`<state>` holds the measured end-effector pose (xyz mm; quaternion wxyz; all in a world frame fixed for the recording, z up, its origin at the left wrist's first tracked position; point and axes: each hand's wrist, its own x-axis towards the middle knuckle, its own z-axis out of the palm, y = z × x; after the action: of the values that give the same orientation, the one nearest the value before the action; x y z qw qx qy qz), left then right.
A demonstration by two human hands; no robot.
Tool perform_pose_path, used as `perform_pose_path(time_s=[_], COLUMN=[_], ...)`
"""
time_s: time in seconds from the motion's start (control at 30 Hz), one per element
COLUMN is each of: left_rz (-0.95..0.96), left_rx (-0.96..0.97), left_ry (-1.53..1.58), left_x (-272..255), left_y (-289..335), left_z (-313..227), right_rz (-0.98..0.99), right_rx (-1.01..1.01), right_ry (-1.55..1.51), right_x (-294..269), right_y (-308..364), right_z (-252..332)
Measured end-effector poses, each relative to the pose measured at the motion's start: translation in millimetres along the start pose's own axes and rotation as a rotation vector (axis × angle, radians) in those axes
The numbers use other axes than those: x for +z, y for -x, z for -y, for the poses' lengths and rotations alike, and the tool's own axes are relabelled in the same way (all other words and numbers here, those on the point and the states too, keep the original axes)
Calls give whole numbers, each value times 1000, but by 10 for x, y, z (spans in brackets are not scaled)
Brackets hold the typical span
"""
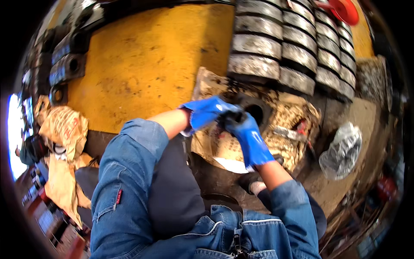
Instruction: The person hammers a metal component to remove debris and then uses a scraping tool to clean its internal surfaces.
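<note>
Above a dark holed block (245,100), the left hand (212,112) and right hand (246,129) meet

Both hands wear blue gloves and come together fingertip to fingertip, fingers bent inward, neither palm spread. The fingertips are dark and blurred where they meet; I cannot tell whether they pinch something small or only press against each other. The left hand reaches in from the left, its back upward, its bare wrist leading to a rolled denim sleeve (131,168). The right hand comes up from the lower right, pointing up and leftward, its forearm bare down to the other sleeve (291,200).

Just beyond the fingers, the block lies with its round opening upward, partly covered by the gloves, on oil-spotted brown paper (308,111). On that paper, right of the right hand, lies a grey tool (288,133) with something red (301,126) next to it. A white sheet (230,165) shows below the hands.

Farther out, a worn yellow surface (142,69) stretches to the upper left, stacked metal rings (257,45) stand in rows at the upper right, a clear plastic bag (343,151) lies at the right, and a crumpled brown sack (64,129) at the left.
</note>
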<state>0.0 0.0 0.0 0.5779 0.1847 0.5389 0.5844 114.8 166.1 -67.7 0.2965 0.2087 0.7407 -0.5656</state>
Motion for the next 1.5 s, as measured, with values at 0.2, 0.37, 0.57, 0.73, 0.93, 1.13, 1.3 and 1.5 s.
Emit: perform_pose_path(time_s=[0.2, 0.37, 0.57, 0.73, 0.93, 1.13, 1.3, 1.5], left_rz=[-88, -194, 49, 65, -111, -908, -1397, -1510], left_rx=[30, -222, 9, 182, 246, 280, 26, 441], left_ry=[-130, -152, -91, 332, 445, 742, 541, 1003], left_x=[343, 565, 866, 629, 114, -277, -1317, -1441], left_y=[-27, -635, -451, 40, 795, 1400, 2010, 3018], left_z=[-198, 206, 43, -10, -84, 220, 1114, 1570], right_rz=[-90, -92, -105, -62, -9, 389, 677, 530], right_rx=[238, 269, 256, 194, 144, -121, -178, -397], right_ry=[-487, -413, -335, -223, -132, 364, 239, 350], right_x=[-775, -1121, -1243, -1178, -588, 588, 1686, 2286], right_y=[698, 1294, 1483, 1324, 730, -26, -885, -1080], right_z=[178, 71, 115, 492, 1286, 2402, 2639, 2775])
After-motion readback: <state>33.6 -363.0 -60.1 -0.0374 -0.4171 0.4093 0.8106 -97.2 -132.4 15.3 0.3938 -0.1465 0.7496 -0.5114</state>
